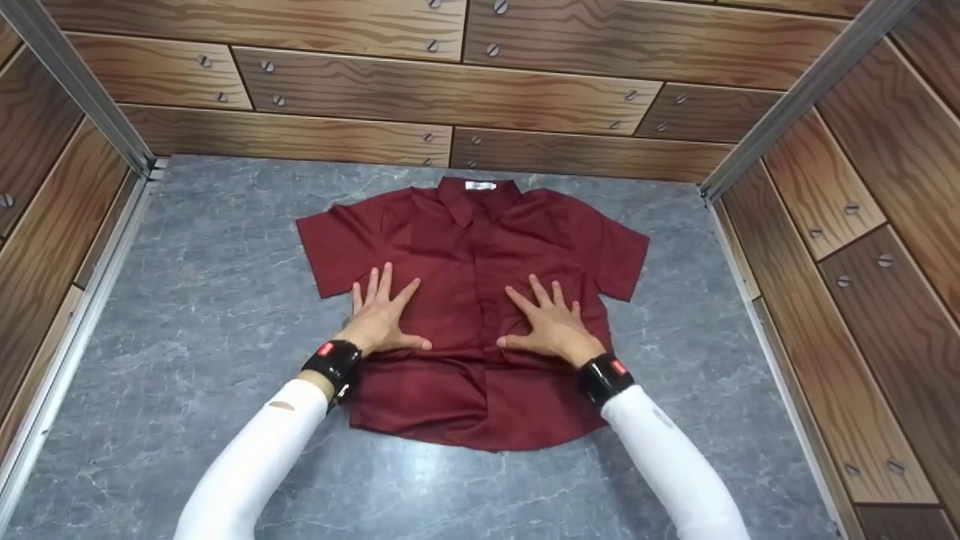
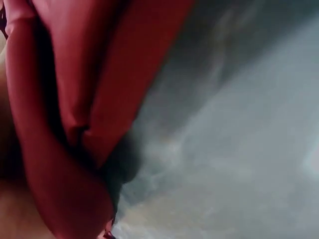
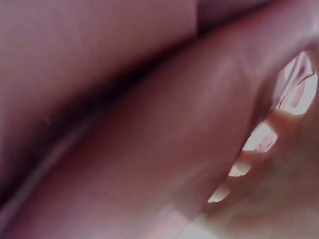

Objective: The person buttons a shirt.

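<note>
A dark red short-sleeved shirt (image 1: pixel 442 255) lies front up, its collar (image 1: pixel 480 201) at the far side and its hem toward me. My left hand (image 1: pixel 379 319) rests on the shirt's left side below the sleeve, fingers spread and straight. On the opposite side my right hand (image 1: pixel 551 326) lies on the cloth with its fingers fanned out too. Creases run across the fabric between and below the thumbs. In the left wrist view, folds of red cloth (image 2: pixel 65 124) stand up close to the camera. Blurred cloth (image 3: pixel 149 149) fills most of the right wrist view.
Grey marbled tabletop (image 1: pixel 210 300) surrounds the shirt. Wood-patterned panels (image 1: pixel 375 82) wall the back and both sides, with metal rails (image 1: pixel 82 90) at the corners. A black wristband camera (image 1: pixel 334 364) sits on each wrist, above white sleeves (image 1: pixel 255 457).
</note>
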Tool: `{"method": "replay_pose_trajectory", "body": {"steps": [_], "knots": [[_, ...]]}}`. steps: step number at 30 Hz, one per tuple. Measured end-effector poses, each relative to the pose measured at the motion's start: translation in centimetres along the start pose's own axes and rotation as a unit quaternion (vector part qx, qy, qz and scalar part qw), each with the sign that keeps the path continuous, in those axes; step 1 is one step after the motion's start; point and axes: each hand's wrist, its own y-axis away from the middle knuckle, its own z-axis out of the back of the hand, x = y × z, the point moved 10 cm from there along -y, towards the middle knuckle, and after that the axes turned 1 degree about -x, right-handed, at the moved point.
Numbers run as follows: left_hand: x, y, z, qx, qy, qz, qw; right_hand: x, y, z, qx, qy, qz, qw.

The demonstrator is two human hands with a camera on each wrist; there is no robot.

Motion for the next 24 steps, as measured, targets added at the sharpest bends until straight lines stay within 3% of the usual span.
{"method": "replay_pose_trajectory", "body": {"steps": [6, 10, 13, 15, 17, 19, 21, 24], "knots": [[-0.7, 1.2, -0.3, -0.002, 0.011, -0.001, 0.9999, 0.1, 1.2, -0.5, -0.007, 0.01, -0.008, 1.0], [-1.5, 2.2, 0.0, 0.018, 0.002, 0.003, 0.9998, 0.7, 2.0, -0.6, -0.006, 0.018, -0.006, 1.0], [-1.8, 2.2, 1.6, -0.002, -0.014, 0.0, 0.9999, 1.4, 2.3, 0.7, -0.021, 0.014, 0.016, 1.0], [-1.5, 1.5, 3.3, -0.042, -0.025, -0.007, 0.9988, 1.4, 1.9, 2.5, -0.05, 0.012, 0.028, 0.998], [-0.6, 0.4, 5.1, -0.093, -0.027, -0.007, 0.9952, 0.6, 1.0, 4.6, -0.088, 0.008, 0.028, 0.996], [1.0, -0.7, 6.2, -0.118, -0.015, 0.006, 0.9929, -0.8, 0.0, 6.1, -0.117, 0.007, 0.011, 0.993], [2.9, -1.4, 6.5, -0.111, 0.006, 0.03, 0.9934, -2.5, -0.8, 6.7, -0.12, -0.006, -0.012, 0.993], [5.4, -1.6, 5.5, -0.054, 0.031, 0.071, 0.9956, -5.2, -1.6, 6.1, -0.093, -0.02, -0.046, 0.994]]}}
